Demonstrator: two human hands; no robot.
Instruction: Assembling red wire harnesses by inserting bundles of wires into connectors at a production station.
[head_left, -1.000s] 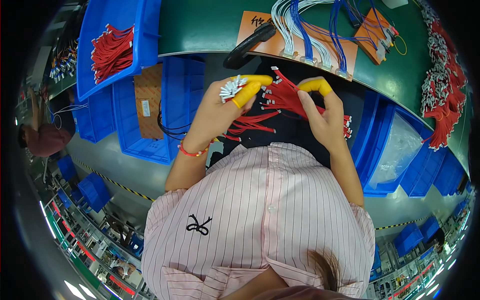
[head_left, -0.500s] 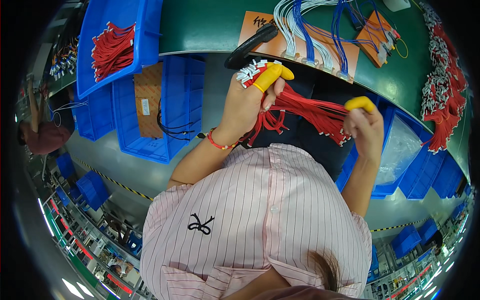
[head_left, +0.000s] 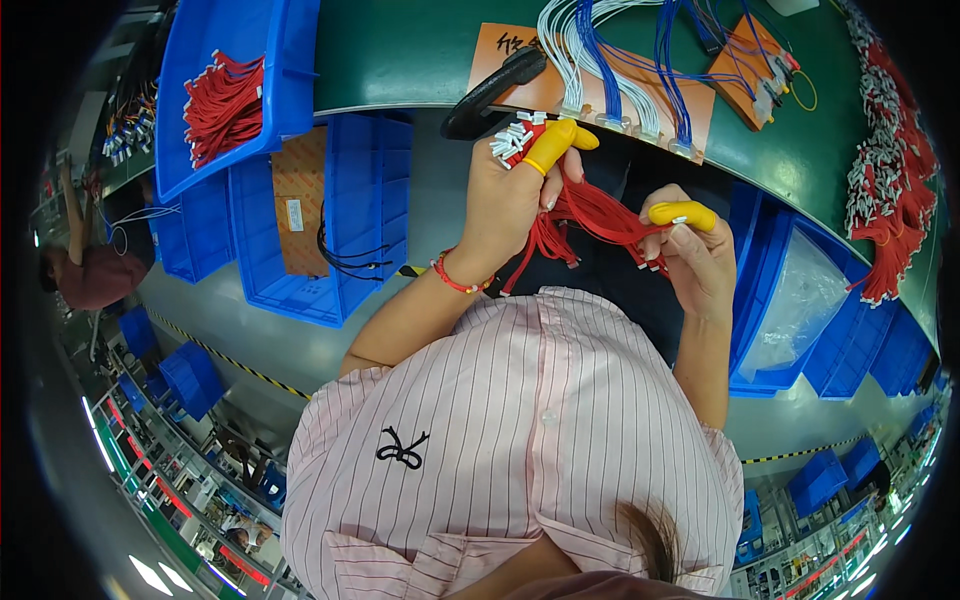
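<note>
A bundle of red wires (head_left: 602,212) with white connectors hangs in front of my chest. My left hand (head_left: 510,195) is closed round the bundle near one end, where a cluster of white connectors (head_left: 517,137) pokes out above the fist. Yellow finger cots cover its thumb and a finger. To the right, my right hand (head_left: 695,250) pinches the other part of the wires, with a small white connector at the yellow-covered fingertip. Loose wire ends dangle between and below the hands.
Ahead is a green table (head_left: 400,55) with an orange board (head_left: 655,95) holding white and blue wires. A black curved handle (head_left: 495,95) juts over its edge. A blue bin (head_left: 290,70) with red wires stands left; more red wires (head_left: 890,220) lie right. Blue crates (head_left: 335,290) stand below.
My right hand has come left and closed on the wires, drawing them together. My left hand has shifted slightly right, still holding the bundle.
</note>
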